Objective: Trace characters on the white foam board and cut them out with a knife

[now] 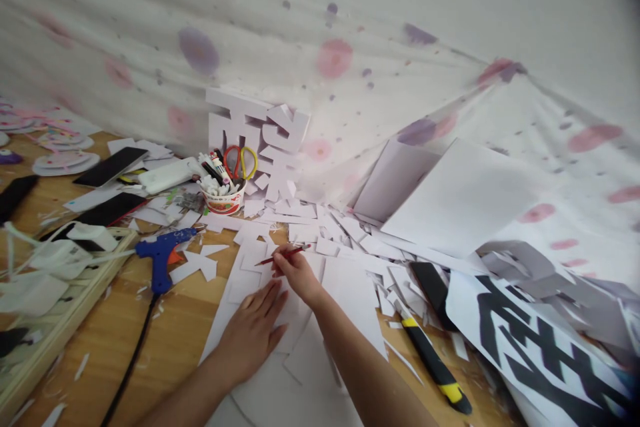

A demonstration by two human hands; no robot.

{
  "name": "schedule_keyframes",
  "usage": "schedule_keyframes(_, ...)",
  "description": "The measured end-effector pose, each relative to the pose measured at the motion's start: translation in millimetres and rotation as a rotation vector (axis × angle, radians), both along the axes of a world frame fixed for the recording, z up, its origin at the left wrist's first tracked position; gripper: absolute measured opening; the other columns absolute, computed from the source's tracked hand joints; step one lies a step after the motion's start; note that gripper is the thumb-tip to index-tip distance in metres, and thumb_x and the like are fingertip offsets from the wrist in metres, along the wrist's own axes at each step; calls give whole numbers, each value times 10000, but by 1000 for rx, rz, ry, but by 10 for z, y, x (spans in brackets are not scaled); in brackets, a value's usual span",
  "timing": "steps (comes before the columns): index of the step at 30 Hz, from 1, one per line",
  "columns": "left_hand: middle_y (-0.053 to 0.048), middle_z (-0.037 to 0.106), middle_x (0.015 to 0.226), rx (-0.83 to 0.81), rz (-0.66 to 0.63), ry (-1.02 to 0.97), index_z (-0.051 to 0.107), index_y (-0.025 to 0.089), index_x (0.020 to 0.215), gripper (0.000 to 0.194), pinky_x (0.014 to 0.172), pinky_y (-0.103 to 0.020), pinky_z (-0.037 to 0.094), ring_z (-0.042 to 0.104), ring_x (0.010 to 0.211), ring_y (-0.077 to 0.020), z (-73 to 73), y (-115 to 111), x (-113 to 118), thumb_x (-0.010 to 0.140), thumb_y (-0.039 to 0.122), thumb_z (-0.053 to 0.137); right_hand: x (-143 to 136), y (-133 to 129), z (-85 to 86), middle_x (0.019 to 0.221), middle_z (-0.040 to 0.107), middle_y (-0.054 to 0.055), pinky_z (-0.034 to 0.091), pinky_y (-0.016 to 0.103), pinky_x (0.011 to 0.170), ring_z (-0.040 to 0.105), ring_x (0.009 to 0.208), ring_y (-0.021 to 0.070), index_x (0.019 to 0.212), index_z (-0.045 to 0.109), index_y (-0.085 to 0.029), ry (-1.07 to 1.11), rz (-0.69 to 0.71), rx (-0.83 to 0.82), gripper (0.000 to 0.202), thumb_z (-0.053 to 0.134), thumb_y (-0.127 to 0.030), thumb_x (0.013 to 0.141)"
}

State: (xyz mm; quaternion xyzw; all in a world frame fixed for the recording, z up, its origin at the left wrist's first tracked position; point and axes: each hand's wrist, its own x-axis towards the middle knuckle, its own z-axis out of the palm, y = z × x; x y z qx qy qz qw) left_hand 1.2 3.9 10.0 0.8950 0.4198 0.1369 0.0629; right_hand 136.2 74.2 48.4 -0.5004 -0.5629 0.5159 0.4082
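My right hand (294, 271) pinches a slim dark red pen (265, 260) above white sheets. Flat on a large white sheet (363, 310) lies my left hand (255, 327), fingers stretched out and holding nothing. Cut white pieces rest on that sheet around both hands. A blue glue gun (159, 257) lies on the wooden table to the left of my hands. On the right is a utility knife (433, 360) with a black and yellow handle.
A tub (224, 200) of pens and scissors stands in front of white cut-out characters (280, 147). A power strip (75, 320) with chargers lies at left. White boards (450, 193) lean at right, above a black-printed sheet (530, 340). Paper scraps (345, 230) cover the back.
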Motion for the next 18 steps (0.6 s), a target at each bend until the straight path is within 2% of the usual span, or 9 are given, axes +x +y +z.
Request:
schedule_keyframes(5, -93, 471, 1309, 46, -3, -35, 458, 174, 1241, 487, 978, -387, 328, 395, 1221, -223, -49, 7, 2, 871, 461, 325, -96, -118, -24, 653, 558, -30, 439, 224, 574, 509, 549, 91, 807, 466, -204, -65, 72, 51, 93, 488, -295, 800)
schedule_keyframes(11, -106, 566, 1181, 41, 2, -56, 535, 161, 1139, 392, 942, -411, 354, 460, 1134, -248, -2, -23, 22, 849, 397, 417, -218, -119, -66, 692, 626, -6, 441, 234, 617, 545, 601, 105, 807, 501, -197, -143, 120, 75, 95, 491, -292, 808)
schedule_keyframes(15, -100, 593, 1126, 18, -1, -58, 546, 160, 1114, 356, 923, -421, 362, 478, 1093, -258, 35, -36, 25, 844, 362, 433, -267, -84, -100, 729, 652, -1, 441, 239, 646, 580, 658, 118, 825, 517, -203, -244, 154, 94, 113, 473, -307, 831)
schedule_keyframes(18, -106, 587, 1131, -16, -4, -49, 539, 148, 1116, 357, 918, -415, 359, 483, 1078, -258, 65, -42, 25, 843, 351, 429, -308, -40, -63, 733, 652, 6, 434, 238, 654, 595, 688, 126, 840, 511, -198, -344, 133, 125, 168, 425, -340, 868)
